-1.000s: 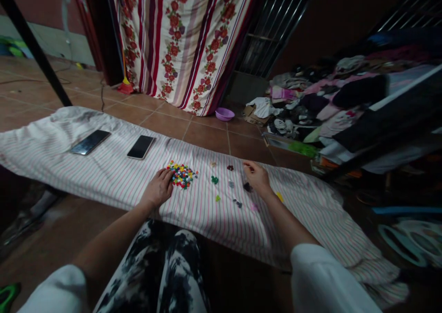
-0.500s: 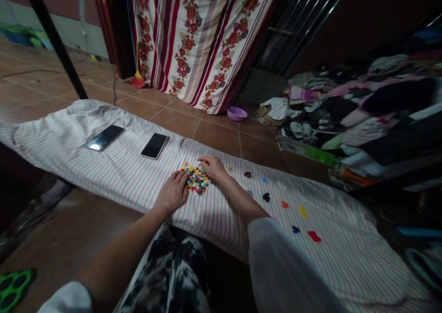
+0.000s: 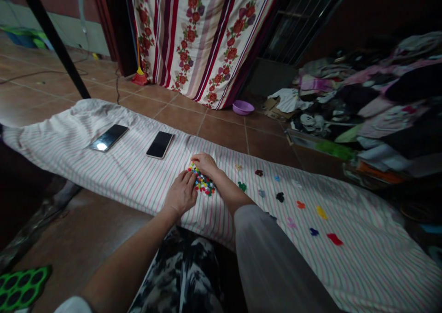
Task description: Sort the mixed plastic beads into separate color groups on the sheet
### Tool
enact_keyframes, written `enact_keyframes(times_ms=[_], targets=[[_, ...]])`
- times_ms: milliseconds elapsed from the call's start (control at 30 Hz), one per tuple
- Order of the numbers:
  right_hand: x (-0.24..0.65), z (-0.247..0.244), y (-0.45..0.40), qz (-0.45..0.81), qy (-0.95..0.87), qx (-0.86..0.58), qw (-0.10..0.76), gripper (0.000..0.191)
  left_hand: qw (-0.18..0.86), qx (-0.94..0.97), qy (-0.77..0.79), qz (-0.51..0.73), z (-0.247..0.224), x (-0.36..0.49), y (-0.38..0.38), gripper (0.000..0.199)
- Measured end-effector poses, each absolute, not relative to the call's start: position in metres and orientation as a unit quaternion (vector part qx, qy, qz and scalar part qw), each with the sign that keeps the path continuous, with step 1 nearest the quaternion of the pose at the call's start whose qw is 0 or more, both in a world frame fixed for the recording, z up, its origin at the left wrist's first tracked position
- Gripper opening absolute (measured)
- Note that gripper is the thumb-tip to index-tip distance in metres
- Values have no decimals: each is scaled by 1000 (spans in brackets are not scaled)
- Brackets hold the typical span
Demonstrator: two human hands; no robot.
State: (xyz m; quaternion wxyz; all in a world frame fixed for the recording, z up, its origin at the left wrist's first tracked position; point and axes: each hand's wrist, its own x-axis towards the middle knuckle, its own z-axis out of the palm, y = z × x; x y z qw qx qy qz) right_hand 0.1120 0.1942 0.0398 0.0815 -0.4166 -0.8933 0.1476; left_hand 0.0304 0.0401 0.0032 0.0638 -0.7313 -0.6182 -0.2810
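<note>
The left hand [image 3: 181,193] is resting palm-down on the striped cloth [image 3: 138,179], its fingers touching the near left edge of a pile of tiny multicoloured pieces [image 3: 205,185]. The right hand [image 3: 205,163] is bending its fingers at the pile's far edge, close to the left; whether it is pinching a piece, I cannot tell.

Sorted clusters are lying rightward on the cloth, among them dark green [image 3: 241,186], black [image 3: 280,197], orange [image 3: 300,205], yellow [image 3: 321,212] and red [image 3: 334,239]. Two smartphones, a nearer one [image 3: 159,144] and a farther one [image 3: 109,137], are lying left of the pile.

On the tiled floor, a purple basin [image 3: 243,112] is sitting open-side up, its inside too small to read. Beside it, a white garment [image 3: 288,100] is draping over a cardboard box [image 3: 276,111].
</note>
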Motion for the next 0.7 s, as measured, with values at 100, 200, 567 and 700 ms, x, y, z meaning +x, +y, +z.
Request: enact_keyframes(times_ms=[100,200,567,700], targets=[[113,33,196,144,-892,-413,109,27,52,-730,-618,-286,4,31,40,43],[113,29,197,146,-893,-408,124,25,50,-731,-615,-292,4,31,41,43],[122,34,187,190,-863,-415,216,23,59,-729,-612,-301,5,30,39,41],[131,34,180,197,-854,-412,248,21,68,-728,-608,-308,3,30,39,41]])
